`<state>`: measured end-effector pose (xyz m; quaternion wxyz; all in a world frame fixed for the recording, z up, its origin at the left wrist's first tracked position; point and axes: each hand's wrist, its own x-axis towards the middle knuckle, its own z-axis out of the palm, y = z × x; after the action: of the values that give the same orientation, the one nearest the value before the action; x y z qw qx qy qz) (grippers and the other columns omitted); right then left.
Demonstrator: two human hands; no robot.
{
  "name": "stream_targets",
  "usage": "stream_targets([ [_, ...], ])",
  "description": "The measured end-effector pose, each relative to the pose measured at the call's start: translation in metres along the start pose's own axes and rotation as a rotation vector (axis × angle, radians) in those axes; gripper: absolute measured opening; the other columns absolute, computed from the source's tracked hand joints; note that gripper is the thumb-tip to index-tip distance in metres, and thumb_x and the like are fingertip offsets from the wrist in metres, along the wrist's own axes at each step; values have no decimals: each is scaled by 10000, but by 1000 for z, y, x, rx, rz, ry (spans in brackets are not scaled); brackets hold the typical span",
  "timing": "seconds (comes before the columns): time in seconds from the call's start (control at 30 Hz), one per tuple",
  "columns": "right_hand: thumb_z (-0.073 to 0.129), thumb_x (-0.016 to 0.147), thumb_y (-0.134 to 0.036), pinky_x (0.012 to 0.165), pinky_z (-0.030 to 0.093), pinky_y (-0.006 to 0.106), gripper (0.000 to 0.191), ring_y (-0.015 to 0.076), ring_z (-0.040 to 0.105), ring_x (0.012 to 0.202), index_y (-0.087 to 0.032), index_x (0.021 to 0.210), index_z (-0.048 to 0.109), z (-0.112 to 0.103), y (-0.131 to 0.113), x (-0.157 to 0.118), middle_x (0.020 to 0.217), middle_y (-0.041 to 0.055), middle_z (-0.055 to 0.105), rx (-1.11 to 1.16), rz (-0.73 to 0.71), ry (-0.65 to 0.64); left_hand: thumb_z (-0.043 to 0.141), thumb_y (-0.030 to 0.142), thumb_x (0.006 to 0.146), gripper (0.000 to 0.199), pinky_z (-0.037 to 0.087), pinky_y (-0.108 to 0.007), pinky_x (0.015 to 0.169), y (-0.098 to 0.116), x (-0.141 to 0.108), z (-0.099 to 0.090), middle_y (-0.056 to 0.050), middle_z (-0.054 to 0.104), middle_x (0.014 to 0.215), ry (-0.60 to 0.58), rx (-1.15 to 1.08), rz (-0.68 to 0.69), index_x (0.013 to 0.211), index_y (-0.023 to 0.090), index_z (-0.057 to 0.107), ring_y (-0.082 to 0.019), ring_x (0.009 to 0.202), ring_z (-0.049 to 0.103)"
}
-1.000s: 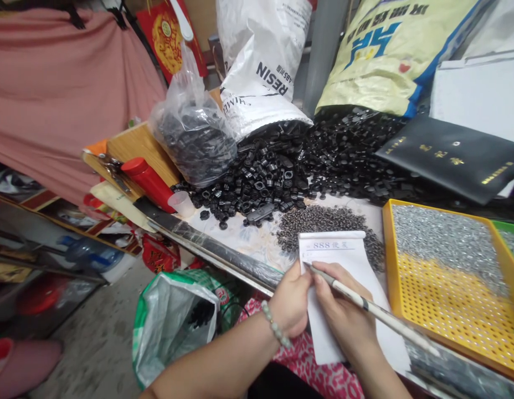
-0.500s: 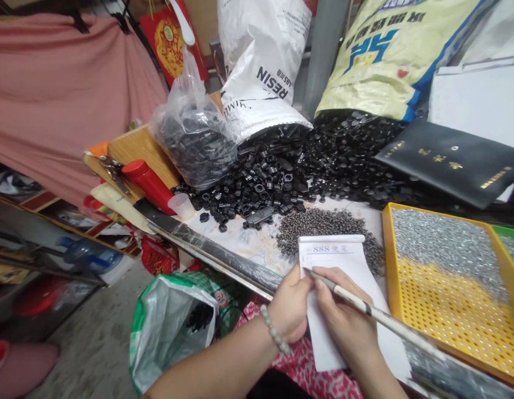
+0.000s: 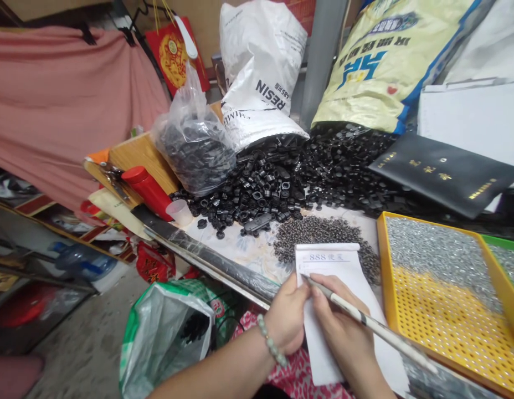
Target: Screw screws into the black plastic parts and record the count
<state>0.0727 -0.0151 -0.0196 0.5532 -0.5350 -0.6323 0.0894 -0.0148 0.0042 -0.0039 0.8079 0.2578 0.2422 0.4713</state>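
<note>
A white notepad (image 3: 338,327) with a printed heading lies at the table's front edge, its lower part over the pink patterned cloth. My left hand (image 3: 287,313), with a beaded bracelet at the wrist, pinches the pad's left edge. In my right hand (image 3: 344,324) is a long white pen (image 3: 381,331), its tip on the page near the upper left, close to my left thumb. Behind the pad lies a heap of small metal parts (image 3: 319,235).
Black plastic parts (image 3: 257,194) are piled beneath a white sack (image 3: 261,72) and a yellow sack (image 3: 356,72). A yellow tray (image 3: 443,321) stands right, below a black folder (image 3: 443,172). Left are a red bottle (image 3: 147,191) and small cup (image 3: 179,211). An open bag (image 3: 161,332) sits below.
The camera view has shifted slightly, so the table items appear a little lower and further left. Both hands keep their hold, and the pen tip stays near the same part of the page.
</note>
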Motion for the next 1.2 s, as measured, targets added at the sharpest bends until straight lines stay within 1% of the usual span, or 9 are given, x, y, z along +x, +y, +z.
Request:
stream_targets([
  [0.13,513,803,-189,711,527,199,122,107,612,783,-184,884,604,0,-1,0,823,16,636,-8,8,19,577,176,749,331,263,-382,1043,-1,1,0,-97,628,1048,18,-8,-13,1079,163,598,-226,1100,505],
  [0.33,501,808,-205,684,528,206,125,112,614,762,-182,872,606,0,-2,1,805,16,637,-30,1,19,634,226,713,327,249,-395,1049,1,1,1,-110,624,1052,27,-10,-15,1030,147,618,-246,1117,489],
  [0.6,506,804,-207,689,532,235,128,130,614,780,-187,885,603,-1,0,-3,822,23,636,-10,18,4,599,217,751,319,246,-388,1054,1,-1,2,-102,622,1060,6,-10,-9,1066,166,605,-237,1124,487],
  [0.73,499,806,-201,685,534,244,136,137,615,777,-182,895,601,-1,-1,-2,825,31,637,-9,12,19,589,216,760,273,246,-390,1055,1,0,1,-103,623,1056,-4,-15,-9,1025,161,625,-237,1126,486],
  [0.9,507,799,-193,665,526,222,120,121,609,744,-190,873,601,-2,-1,0,793,15,633,-12,-14,1,575,205,774,219,246,-392,1056,1,1,0,-104,625,1052,-12,-14,-11,975,152,644,-233,1122,491],
  [1.2,502,800,-201,670,524,239,121,133,606,753,-189,864,604,-2,-1,-2,795,21,632,-11,17,2,543,168,787,264,238,-392,1060,0,0,0,-99,623,1058,-4,1,4,1040,157,620,-224,1122,489],
])
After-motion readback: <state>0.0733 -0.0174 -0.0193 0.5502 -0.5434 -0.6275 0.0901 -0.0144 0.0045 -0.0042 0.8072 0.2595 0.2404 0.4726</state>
